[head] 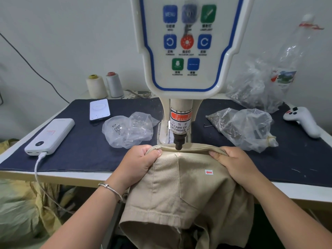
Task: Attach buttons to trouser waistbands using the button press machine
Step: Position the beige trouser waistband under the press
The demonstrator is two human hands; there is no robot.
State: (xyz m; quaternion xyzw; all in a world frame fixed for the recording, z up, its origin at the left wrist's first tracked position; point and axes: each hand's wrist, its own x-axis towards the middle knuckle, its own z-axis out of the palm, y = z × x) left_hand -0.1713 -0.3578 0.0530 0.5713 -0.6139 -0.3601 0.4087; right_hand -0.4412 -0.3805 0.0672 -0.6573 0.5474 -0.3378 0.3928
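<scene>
Beige trousers (190, 187) hang over the table's front edge, their waistband (195, 147) lying under the black punch tip (178, 145) of the button press machine (186, 51). My left hand (139, 162) grips the waistband left of the punch, fingers curled round the fabric's edge. My right hand (231, 162) grips the waistband on the right side. The tip sits on or just above the band; I cannot tell which. A small white sticker with a red arrow (209, 172) is on the trousers.
Clear bags of metal buttons lie left (127, 130) and right (246, 128) of the press on a dark blue cloth (86, 141). A phone (99, 109), a power bank (51, 136) with cable, thread cones (96, 86), a white controller (303, 121) and a plastic bottle (294, 56) stand around.
</scene>
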